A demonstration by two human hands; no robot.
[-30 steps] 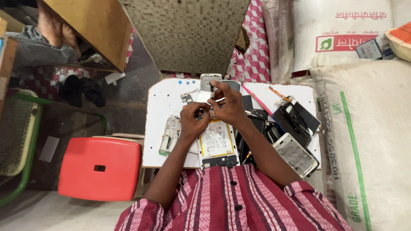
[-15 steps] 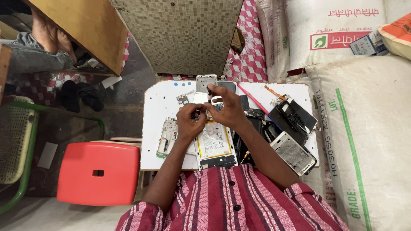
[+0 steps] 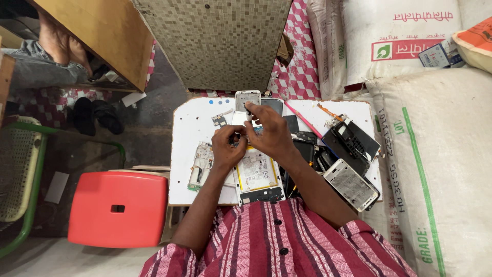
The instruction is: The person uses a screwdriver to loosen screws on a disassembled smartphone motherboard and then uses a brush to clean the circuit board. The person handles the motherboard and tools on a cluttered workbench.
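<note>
White table (image 3: pixel 187 128) between red stool (image 3: pixel 118 208) and sacks (image 3: pixel 435 154). Opened phone (image 3: pixel 256 172) at near edge, long axis toward body. Left hand (image 3: pixel 228 146) pinching its top end; right hand (image 3: pixel 269 133) just beside, fingers curled, grasp unclear.

Looks like a small phone repair stall. Opened phones (image 3: pixel 352 183), loose circuit boards (image 3: pixel 200 165) and black covers (image 3: pixel 353 141) spread over a white work board (image 3: pixel 187 125). Hemmed in by stacked sacks (image 3: pixel 435 154) and a red plastic stool (image 3: pixel 118 209).
</note>
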